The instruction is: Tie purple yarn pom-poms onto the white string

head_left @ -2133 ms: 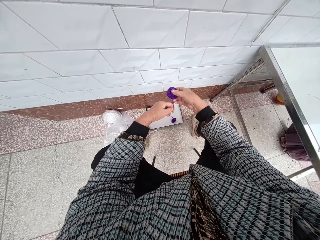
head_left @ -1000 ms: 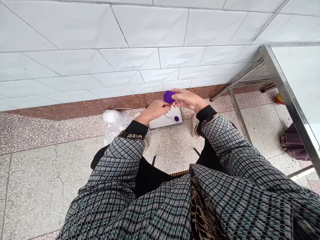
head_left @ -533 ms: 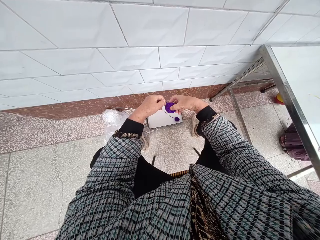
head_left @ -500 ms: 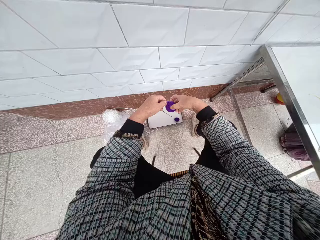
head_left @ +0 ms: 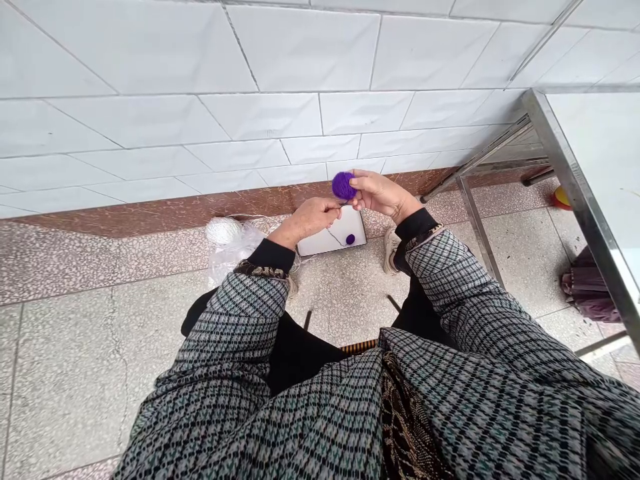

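Observation:
A purple ball of yarn (head_left: 343, 185) is held in my right hand (head_left: 376, 192), its fingers closed on the ball's right side. Just below and to the left, my left hand (head_left: 316, 218) pinches the dark strand of yarn (head_left: 345, 203) close to the ball. Under both hands a shallow white box (head_left: 323, 245) with dark edges lies on the floor, partly covered by my left hand. Inside it sits a smaller purple yarn ball (head_left: 351, 239), with a thin strand running from it up toward my left hand.
White yarn (head_left: 223, 231) in a clear plastic bag (head_left: 227, 263) lies left of the box. A tiled wall (head_left: 260, 113) rises ahead. On the right stands a metal-framed table (head_left: 575, 160); a purple folded item (head_left: 590, 287) and a red-yellow object (head_left: 562, 197) are beneath it.
My right hand has raised and turned the purple ball, so its rounded side shows. My left hand has shifted right and lower, beneath the ball. The small ball has barely moved.

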`<state>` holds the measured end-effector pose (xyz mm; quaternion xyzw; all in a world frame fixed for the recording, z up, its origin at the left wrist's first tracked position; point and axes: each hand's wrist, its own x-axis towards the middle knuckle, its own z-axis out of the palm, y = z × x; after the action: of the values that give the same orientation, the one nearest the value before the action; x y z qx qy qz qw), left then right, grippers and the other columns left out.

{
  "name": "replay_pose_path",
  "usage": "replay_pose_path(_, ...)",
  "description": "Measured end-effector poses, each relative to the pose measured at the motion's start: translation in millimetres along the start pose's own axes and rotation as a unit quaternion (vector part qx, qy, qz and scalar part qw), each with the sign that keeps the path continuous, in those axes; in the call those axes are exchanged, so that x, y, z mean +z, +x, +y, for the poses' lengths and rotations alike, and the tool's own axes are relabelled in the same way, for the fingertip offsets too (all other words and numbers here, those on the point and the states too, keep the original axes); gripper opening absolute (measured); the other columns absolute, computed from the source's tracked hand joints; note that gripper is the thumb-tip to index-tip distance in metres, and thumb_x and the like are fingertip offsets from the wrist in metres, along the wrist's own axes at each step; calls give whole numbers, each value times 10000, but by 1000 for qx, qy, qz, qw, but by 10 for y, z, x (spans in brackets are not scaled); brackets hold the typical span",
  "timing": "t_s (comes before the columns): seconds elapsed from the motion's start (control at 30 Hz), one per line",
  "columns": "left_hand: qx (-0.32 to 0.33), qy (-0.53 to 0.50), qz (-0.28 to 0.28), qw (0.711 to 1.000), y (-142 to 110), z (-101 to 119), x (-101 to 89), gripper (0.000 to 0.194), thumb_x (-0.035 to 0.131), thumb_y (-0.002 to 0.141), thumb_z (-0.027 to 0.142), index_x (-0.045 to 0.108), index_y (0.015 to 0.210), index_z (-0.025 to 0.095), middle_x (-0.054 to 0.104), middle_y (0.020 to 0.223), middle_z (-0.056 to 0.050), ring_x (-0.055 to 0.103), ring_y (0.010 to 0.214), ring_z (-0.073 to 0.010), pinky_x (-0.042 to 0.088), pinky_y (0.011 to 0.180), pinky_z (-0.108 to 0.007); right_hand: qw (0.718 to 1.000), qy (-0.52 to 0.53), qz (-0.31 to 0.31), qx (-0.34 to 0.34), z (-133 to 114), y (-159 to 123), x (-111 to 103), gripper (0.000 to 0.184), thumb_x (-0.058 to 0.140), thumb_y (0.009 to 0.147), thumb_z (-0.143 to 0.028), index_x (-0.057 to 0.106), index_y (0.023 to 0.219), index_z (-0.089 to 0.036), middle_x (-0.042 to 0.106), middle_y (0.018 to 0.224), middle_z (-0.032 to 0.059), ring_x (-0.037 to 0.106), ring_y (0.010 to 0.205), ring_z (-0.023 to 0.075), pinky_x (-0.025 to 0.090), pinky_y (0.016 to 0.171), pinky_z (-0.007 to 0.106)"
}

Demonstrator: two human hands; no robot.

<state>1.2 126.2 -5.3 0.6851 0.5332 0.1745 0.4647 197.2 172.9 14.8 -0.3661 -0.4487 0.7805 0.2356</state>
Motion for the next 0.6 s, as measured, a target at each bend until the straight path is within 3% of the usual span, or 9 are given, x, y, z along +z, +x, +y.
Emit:
replay_pose_path(0.1, -9, 8, 34, 999, 10, -44, -69, 210, 562, 865, 251, 636, 682, 180, 605, 614, -2, 557, 614, -146, 412, 634, -278, 991, -89, -84, 47, -14, -57, -7, 187, 747, 933, -178, 595, 1040, -154, 665, 772, -18, 589, 549, 67, 515, 522, 162)
replay_pose_path(0.17, -3, 15, 50, 999, 11, -60, -105, 208, 553, 852, 252, 640, 678, 180, 612, 614, -2, 557, 625, -148, 414, 636, -278, 976, -173, -93, 89, -23, -73, 28, 188, 750, 894, -104, 616, 1019, -142, 670, 781, -6, 593, 549, 79, 515, 497, 173)
replay_pose_path(0.33, -1, 10, 64, 998, -14, -29, -109, 174, 534, 815, 211, 631, 673, 184, 647, 644, -16, 581, 645, -150, 440, 656, -274, 939, -310, 36, 144, 16, 4, 110, 217, 775, 880, -68, 581, 918, -157, 623, 675, -10, 573, 503, 107, 486, 440, 197)
replay_pose_path(0.47, 36, -10, 34, 999, -47, 40, -57, 181, 522, 836, 187, 620, 684, 186, 660, 671, -21, 591, 661, -141, 450, 676, -263, 959, -209, 162, 100, 62, 92, 93, 206, 735, 941, -94, 544, 921, -166, 626, 654, -6, 573, 524, 98, 521, 496, 191)
replay_pose_path(0.6, 58, -11, -5, 998, -57, 83, -5, 215, 519, 859, 175, 581, 654, 190, 652, 683, -21, 579, 648, -131, 453, 684, -263, 987, -9, 155, 49, 49, 112, 71, 125, 656, 1015, -151, 560, 935, -147, 663, 715, 16, 620, 584, 87, 582, 607, 197)
